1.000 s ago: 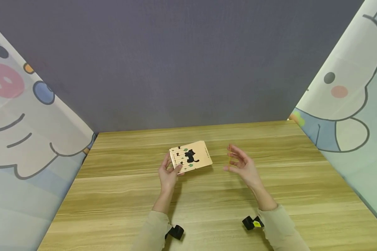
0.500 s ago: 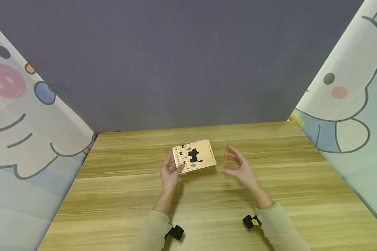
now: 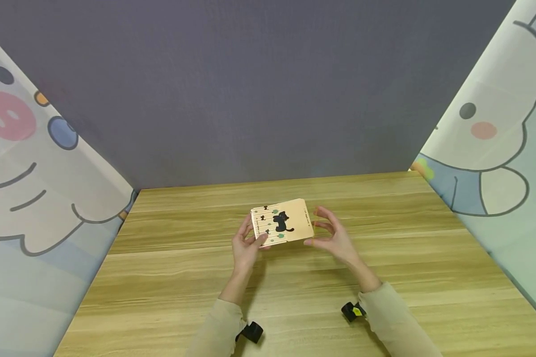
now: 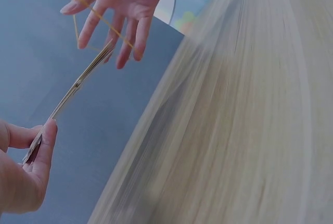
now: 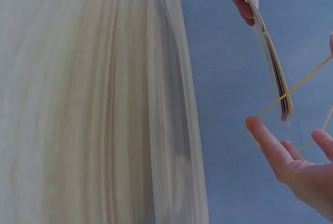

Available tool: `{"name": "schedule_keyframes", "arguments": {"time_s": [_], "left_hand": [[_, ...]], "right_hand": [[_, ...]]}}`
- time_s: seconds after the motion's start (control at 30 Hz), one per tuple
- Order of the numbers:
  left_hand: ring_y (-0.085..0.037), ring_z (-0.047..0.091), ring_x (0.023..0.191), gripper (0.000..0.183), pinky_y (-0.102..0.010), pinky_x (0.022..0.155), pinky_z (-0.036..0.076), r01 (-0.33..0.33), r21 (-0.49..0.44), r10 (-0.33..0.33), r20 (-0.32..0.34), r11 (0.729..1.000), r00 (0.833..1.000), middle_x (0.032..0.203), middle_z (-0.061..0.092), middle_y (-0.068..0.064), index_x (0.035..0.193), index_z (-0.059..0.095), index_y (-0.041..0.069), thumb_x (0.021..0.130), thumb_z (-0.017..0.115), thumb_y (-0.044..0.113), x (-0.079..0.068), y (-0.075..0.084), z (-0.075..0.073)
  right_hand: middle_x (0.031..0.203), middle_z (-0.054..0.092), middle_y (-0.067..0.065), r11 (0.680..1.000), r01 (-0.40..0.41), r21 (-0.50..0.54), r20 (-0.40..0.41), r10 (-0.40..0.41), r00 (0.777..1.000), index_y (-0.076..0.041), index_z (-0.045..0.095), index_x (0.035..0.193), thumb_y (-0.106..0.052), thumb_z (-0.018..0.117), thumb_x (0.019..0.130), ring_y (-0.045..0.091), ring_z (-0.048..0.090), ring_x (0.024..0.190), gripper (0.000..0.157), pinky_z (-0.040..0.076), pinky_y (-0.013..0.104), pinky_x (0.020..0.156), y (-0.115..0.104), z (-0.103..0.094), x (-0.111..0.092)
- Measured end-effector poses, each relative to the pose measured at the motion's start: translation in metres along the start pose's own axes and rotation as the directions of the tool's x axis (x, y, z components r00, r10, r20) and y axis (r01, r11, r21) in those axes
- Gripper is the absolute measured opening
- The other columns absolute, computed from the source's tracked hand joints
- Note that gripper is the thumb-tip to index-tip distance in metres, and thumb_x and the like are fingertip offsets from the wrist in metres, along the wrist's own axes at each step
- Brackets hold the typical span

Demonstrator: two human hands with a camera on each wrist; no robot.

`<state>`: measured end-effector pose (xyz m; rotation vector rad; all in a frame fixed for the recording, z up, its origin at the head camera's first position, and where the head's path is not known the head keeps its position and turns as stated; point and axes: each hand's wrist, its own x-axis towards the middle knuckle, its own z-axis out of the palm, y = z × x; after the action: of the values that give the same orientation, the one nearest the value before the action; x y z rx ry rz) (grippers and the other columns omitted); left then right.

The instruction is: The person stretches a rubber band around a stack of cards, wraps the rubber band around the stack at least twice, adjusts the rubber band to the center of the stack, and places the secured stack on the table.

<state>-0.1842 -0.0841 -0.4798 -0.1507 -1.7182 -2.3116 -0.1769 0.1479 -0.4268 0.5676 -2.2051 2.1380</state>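
My left hand pinches a thin stack of cream cards, thumb on top and fingers beneath. The top card shows a black cat, small bows and green leaf shapes. My right hand faces the stack's free end with thumb and fingers spread apart. A yellow rubber band is stretched around those spread fingertips into a wide loop. In the right wrist view the end of the stack overlaps the loop of the band. Both hands and the cards are held above the wooden table.
A dark grey panel rises behind the table. Cartoon-printed cloths hang at the left and right. Black wrist devices sit under the left sleeve and right sleeve.
Both hands have drawn closer together: the right hand moved left with the band, and the left hand shifted slightly right with the cards. The band now sits at the stack's end.
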Motion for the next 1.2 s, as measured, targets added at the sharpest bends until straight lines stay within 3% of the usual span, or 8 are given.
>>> {"name": "schedule_keyframes", "arguments": {"time_s": [0.03, 0.27, 0.37, 0.57, 0.8, 1.0, 1.2], "left_hand": [[-0.026, 0.063, 0.081, 0.072, -0.036, 0.054, 0.058, -0.003, 0.019, 0.003, 0.000, 1.000, 1.000, 0.112, 0.053, -0.016, 0.136, 0.034, 0.010, 0.074, 0.062, -0.011, 0.001, -0.007, -0.001], [-0.030, 0.063, 0.081, 0.070, -0.037, 0.052, 0.058, -0.020, -0.041, 0.020, 0.017, 0.999, 1.000, 0.110, 0.052, -0.021, 0.135, 0.034, 0.003, 0.073, 0.060, -0.016, -0.004, 0.008, 0.007], [-0.027, 0.063, 0.081, 0.069, -0.035, 0.053, 0.058, -0.024, -0.013, 0.025, 0.031, 1.000, 0.999, 0.112, 0.052, -0.020, 0.135, 0.035, 0.004, 0.074, 0.061, -0.013, -0.006, 0.012, 0.009], [-0.030, 0.062, 0.080, 0.068, -0.037, 0.054, 0.058, 0.076, 0.018, -0.077, 0.012, 0.997, 0.997, 0.112, 0.051, -0.026, 0.134, 0.036, 0.002, 0.073, 0.059, -0.017, -0.010, 0.035, 0.019], [-0.033, 0.062, 0.083, 0.070, -0.035, 0.054, 0.058, 0.135, 0.030, -0.137, 0.045, 0.990, 0.990, 0.111, 0.053, -0.027, 0.134, 0.036, 0.004, 0.073, 0.060, -0.018, -0.011, 0.037, 0.017], [-0.033, 0.062, 0.084, 0.070, -0.041, 0.055, 0.057, 0.139, 0.066, -0.144, 0.078, 0.988, 0.987, 0.113, 0.053, -0.026, 0.134, 0.036, 0.005, 0.072, 0.059, -0.019, -0.012, 0.038, 0.016], [-0.034, 0.062, 0.080, 0.070, -0.038, 0.053, 0.058, 0.131, 0.077, -0.138, 0.102, 0.988, 0.985, 0.112, 0.054, -0.027, 0.133, 0.037, 0.004, 0.071, 0.059, -0.020, -0.012, 0.039, 0.016]], "right_hand": [[0.130, 0.032, 0.020, 1.000, -0.005, -0.006, -0.004, 0.005, 1.000, -0.006, 0.030, 0.135, 0.006, 0.075, 0.062, 0.043, 0.039, 0.111, 0.087, 0.055, 0.038, 0.078, 0.001, 0.001, 0.001], [0.129, 0.031, 0.024, 0.999, -0.021, -0.044, -0.011, 0.021, 1.000, -0.003, 0.029, 0.135, -0.003, 0.078, 0.062, 0.042, 0.041, 0.109, 0.088, 0.056, 0.037, 0.076, 0.003, 0.004, 0.005], [0.129, 0.032, 0.024, 0.998, -0.021, -0.062, -0.014, 0.020, 1.000, -0.004, 0.029, 0.135, -0.001, 0.078, 0.062, 0.042, 0.042, 0.108, 0.088, 0.054, 0.040, 0.079, 0.002, 0.005, 0.008], [0.127, 0.035, 0.024, 0.991, 0.012, -0.131, -0.019, -0.015, 1.000, -0.006, 0.031, 0.135, -0.001, 0.077, 0.064, 0.040, 0.045, 0.105, 0.086, 0.048, 0.049, 0.087, 0.002, 0.003, 0.013], [0.126, 0.037, 0.020, 0.979, 0.055, -0.194, 0.000, -0.056, 0.998, -0.010, 0.032, 0.136, -0.015, 0.077, 0.068, 0.034, 0.045, 0.103, 0.082, 0.049, 0.046, 0.084, 0.006, -0.001, 0.018], [0.132, 0.033, 0.016, 0.980, -0.010, -0.200, 0.034, 0.017, 0.999, -0.010, 0.030, 0.137, -0.014, 0.077, 0.068, 0.035, 0.040, 0.111, 0.084, 0.044, 0.047, 0.092, 0.000, -0.006, 0.026], [0.132, 0.033, 0.023, 0.980, -0.059, -0.189, 0.074, 0.074, 0.994, -0.006, 0.028, 0.137, -0.004, 0.075, 0.068, 0.038, 0.035, 0.117, 0.083, 0.034, 0.051, 0.101, -0.021, -0.008, 0.035]]}}
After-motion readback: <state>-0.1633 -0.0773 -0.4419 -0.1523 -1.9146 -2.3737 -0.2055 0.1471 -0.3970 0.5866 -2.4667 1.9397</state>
